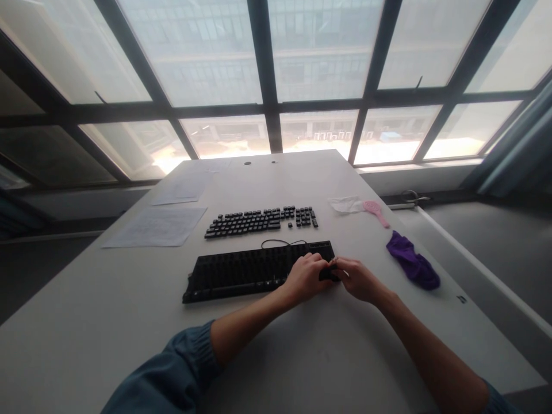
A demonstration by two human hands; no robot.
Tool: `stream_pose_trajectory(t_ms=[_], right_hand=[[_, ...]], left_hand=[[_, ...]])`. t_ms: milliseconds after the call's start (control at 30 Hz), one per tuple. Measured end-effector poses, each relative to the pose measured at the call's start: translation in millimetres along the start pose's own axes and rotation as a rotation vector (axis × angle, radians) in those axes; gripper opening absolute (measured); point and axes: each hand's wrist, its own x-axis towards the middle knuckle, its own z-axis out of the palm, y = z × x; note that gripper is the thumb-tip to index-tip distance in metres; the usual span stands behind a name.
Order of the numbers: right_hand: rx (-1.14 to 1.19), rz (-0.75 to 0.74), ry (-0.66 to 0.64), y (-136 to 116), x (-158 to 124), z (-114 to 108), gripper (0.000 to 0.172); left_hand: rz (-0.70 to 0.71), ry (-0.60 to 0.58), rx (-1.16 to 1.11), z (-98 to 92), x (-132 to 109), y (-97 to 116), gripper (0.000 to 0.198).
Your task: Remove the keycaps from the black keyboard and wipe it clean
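Left blue sleeve (172, 365): nearest the camera. Black rectangular keyboard (241, 271): on the desk (107, 305), long axis left to right, right end farther away, far edge toward the windows (319, 52). Left hand (306, 275) and right hand (357, 279): fingers bent at its right end; grip closure cannot be determined.

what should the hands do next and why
Perhaps finish at the right end of the keyboard before reaching for the keycaps: the left hand and right hand meet there, while the keycaps lie beyond it. The hands hide whatever they may grip.
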Motion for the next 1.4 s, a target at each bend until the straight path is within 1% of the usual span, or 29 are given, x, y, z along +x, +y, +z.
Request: stream_pose_trajectory(t_ms=[133,233,367,500,567,633,767,867,933,1000,1067,1133,1200,1267,1333,1400], right_hand=[[-0.004,-0.005,0.012,1.0,-0.7,0.2,0.019],[0.039,0.04,0.091,7.4,-0.8,5.0,0.016],[0.161,0.113,0.218,17.7,-0.6,13.7,0.009],[0.319,0.195,0.309,18.5,0.6,16.6,0.012],[0.331,0.198,0.344,16.0,1.3,16.7,0.013],[0.317,0.185,0.352,13.2,1.6,17.2,0.013],[0.313,0.184,0.374,8.8,1.3,18.4,0.016],[0.322,0.195,0.357,6.0,2.1,17.6,0.018],[0.329,0.211,0.344,4.1,3.7,16.5,0.019],[0.345,0.249,0.357,2.5,5.6,16.1,0.02],[0.383,0.307,0.383,1.6,7.2,16.8,0.024],[0.425,0.356,0.405,1.6,7.9,18.8,0.027],[0.44,0.366,0.414,2.2,7.6,21.5,0.028],[0.432,0.348,0.408,2.6,6.9,24.4,0.027],[0.431,0.335,0.403,1.8,6.7,26.7,0.025],[0.444,0.333,0.389,-0.5,7.2,27.9,0.024]], left_hand=[[0.01,0.044,-0.026,7.3,-0.7,-2.4,0.018],[0.017,0.08,-0.058,11.6,-2.7,-3.2,0.012],[-0.024,0.124,-0.115,12.1,-4.2,-1.5,0.014],[-0.055,0.181,-0.286,8.0,-4.5,0.8,0.015],[-0.064,0.205,-0.344,6.2,-4.6,1.7,0.015],[-0.058,0.219,-0.358,4.7,-4.6,2.6,0.015],[-0.039,0.21,-0.347,2.0,-4.2,4.0,0.014],[-0.049,0.172,-0.443,0.3,-3.1,3.3,0.015],[-0.064,0.145,-0.543,-0.4,-2.5,2.5,0.022],[-0.067,0.133,-0.584,-1.2,-2.3,2.4,0.03],[-0.017,0.119,-0.514,-2.6,-2.9,3.1,0.03],[0.061,0.101,-0.365,-4.8,-4.1,4.5,0.023],[0.113,0.093,-0.218,-7.4,-5.8,6.4,0.018],[0.135,0.109,-0.118,-10.0,-7.5,8.8,0.016],[0.15,0.13,-0.083,-11.7,-8.8,11.9,0.017],[0.147,0.145,-0.127,-11.9,-10.0,15.6,0.019]])
